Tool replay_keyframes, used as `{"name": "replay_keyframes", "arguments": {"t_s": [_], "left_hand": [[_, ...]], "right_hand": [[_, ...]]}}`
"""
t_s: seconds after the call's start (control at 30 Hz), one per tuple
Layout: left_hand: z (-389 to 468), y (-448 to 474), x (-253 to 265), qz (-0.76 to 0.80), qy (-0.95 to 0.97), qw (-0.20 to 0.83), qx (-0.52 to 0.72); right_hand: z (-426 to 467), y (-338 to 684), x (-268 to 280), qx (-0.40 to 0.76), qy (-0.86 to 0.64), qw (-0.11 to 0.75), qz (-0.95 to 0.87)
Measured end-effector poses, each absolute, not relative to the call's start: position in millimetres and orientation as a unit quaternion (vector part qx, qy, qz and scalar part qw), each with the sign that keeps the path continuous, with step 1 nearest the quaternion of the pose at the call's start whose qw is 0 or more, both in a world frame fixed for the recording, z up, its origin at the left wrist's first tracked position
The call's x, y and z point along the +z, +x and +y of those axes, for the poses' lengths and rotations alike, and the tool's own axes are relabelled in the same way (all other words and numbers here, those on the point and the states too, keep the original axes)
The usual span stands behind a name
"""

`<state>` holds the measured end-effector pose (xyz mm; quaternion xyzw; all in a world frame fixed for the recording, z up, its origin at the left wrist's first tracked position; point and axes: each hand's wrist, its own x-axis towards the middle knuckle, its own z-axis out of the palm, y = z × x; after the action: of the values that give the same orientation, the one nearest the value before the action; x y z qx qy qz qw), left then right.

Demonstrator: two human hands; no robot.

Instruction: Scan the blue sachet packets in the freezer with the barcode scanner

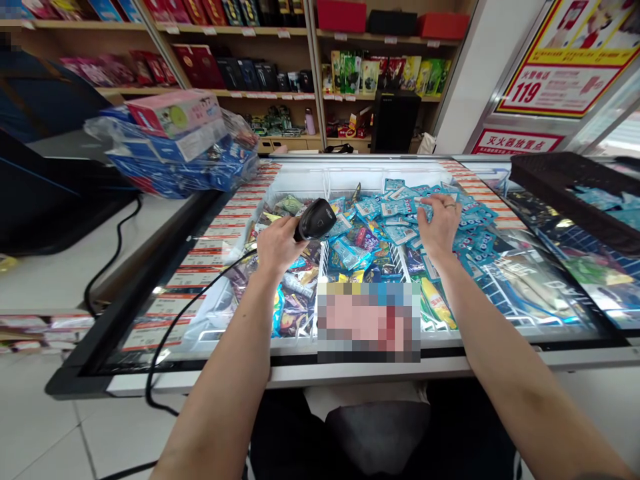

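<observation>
My left hand (281, 247) is wrapped round a black handheld barcode scanner (317, 219), its head pointing right over the freezer's glass top. From the scanner a black cord (173, 327) runs down to the left. Many small blue packets (397, 208) with white print lie spread and heaped on the glass. My right hand (440, 223), with a ring on one finger, is among them, fingertips pinched on a small blue packet (424, 205) that the fingers partly cover. Beneath the glass, white wire baskets (400, 263) hold colourful wrapped goods.
Plastic-wrapped blue boxes with a pink box (175, 113) on top stand at the left. A dark tray (575, 193) with more blue packets is at the right. Behind the chest freezer (295, 373) are stocked shelves (235, 30). A black monitor (40, 193) sits on the left counter.
</observation>
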<state>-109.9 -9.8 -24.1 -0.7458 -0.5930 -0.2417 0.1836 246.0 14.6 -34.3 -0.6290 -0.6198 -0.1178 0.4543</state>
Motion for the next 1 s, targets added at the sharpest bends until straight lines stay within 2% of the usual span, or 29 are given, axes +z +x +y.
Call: {"name": "replay_keyframes", "arguments": {"t_s": [0.1, 0.23, 0.37, 0.47, 0.73, 1.0], "left_hand": [[-8, -112, -24, -0.593, -0.743, 0.189, -0.248], [-7, -113, -26, -0.609, -0.732, 0.187, -0.242], [-7, -113, -26, -0.618, -0.728, 0.176, -0.237], [-7, -114, -25, -0.619, -0.728, 0.174, -0.240], [-7, -114, -26, -0.612, -0.730, 0.175, -0.248], [-8, -114, -25, -0.608, -0.732, 0.182, -0.247]], "right_hand": [[11, 221, -33, -0.065, -0.563, 0.418, -0.710], [8, 183, -36, -0.009, -0.481, 0.308, -0.821], [8, 157, -38, 0.004, -0.415, 0.209, -0.886], [7, 149, -37, -0.001, -0.385, 0.165, -0.908], [-8, 143, -31, -0.023, -0.480, 0.158, -0.862], [-9, 160, -32, -0.066, -0.456, 0.134, -0.878]]}}
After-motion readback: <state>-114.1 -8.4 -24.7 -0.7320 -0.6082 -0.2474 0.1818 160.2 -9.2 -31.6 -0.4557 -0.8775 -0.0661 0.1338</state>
